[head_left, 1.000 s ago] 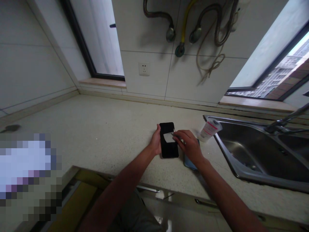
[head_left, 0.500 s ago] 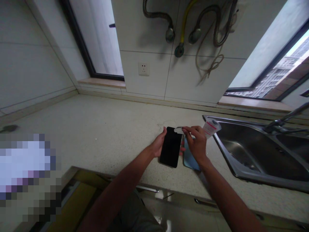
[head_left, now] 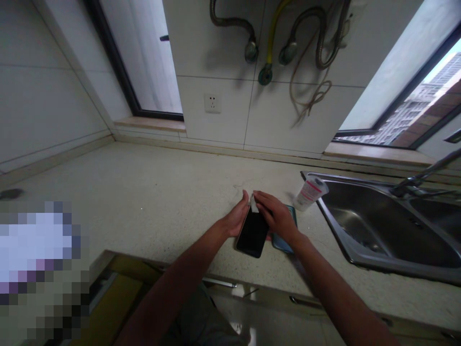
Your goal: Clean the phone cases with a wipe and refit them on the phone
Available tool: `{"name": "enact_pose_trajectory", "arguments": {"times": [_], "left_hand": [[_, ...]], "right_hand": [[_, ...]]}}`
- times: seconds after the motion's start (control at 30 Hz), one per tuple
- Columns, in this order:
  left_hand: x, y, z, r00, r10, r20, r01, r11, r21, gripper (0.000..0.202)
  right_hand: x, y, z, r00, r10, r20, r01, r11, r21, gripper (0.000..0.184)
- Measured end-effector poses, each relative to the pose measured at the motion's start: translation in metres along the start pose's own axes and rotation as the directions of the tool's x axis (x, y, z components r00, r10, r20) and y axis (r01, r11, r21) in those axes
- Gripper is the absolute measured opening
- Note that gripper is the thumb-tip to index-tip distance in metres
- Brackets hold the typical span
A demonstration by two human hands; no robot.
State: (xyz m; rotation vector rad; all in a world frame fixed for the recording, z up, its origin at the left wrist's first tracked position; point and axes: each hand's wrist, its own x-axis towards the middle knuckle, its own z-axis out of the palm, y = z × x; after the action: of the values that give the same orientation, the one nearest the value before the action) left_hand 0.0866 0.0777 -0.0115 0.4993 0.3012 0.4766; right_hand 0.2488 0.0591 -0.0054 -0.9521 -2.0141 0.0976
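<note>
On the worktop (head_left: 144,192), a smartphone (head_left: 252,235) lies between the left hand (head_left: 236,218) and right hand (head_left: 276,216). What looks like a second phone (head_left: 284,240) sits just right of it, partly under the right hand. Farther back, a tube (head_left: 310,193) stands beside the sink (head_left: 334,230), which is on the right.

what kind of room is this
Most likely a home kitchen: a stainless steel double sink with a faucet is set into a speckled stone countertop, and flexible hoses hang on the tiled wall behind it.
</note>
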Motion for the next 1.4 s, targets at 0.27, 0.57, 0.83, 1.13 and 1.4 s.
{"name": "enact_pose_trajectory", "arguments": {"times": [0.27, 0.57, 0.83, 1.13, 1.4], "left_hand": [[0.002, 0.005, -0.002, 0.987, 0.06, -0.151, -0.079, 0.989, -0.126, 0.087], [-0.002, 0.019, -0.004, 0.927, 0.265, -0.267, -0.316, 0.933, -0.171, 0.086], [-0.007, 0.024, -0.001, 0.828, 0.424, -0.368, -0.509, 0.843, -0.175, 0.067], [-0.007, 0.028, -0.003, 0.854, 0.43, -0.294, -0.499, 0.836, -0.226, 0.074], [0.002, 0.022, -0.01, 0.874, 0.325, -0.36, -0.407, 0.896, -0.179, 0.074]], "right_hand": [[-0.001, -0.01, 0.005, 0.942, -0.284, 0.18, 0.3, 0.952, -0.068, 0.039], [-0.004, -0.03, 0.009, 0.87, -0.448, 0.207, 0.438, 0.894, 0.097, 0.031], [-0.003, -0.024, 0.001, 0.872, -0.439, 0.215, 0.415, 0.898, 0.15, 0.029], [-0.001, -0.008, -0.023, 0.962, -0.212, 0.174, 0.154, 0.942, 0.3, 0.022], [-0.005, -0.005, -0.001, 0.967, 0.254, -0.024, -0.228, 0.901, 0.37, 0.016]]}}
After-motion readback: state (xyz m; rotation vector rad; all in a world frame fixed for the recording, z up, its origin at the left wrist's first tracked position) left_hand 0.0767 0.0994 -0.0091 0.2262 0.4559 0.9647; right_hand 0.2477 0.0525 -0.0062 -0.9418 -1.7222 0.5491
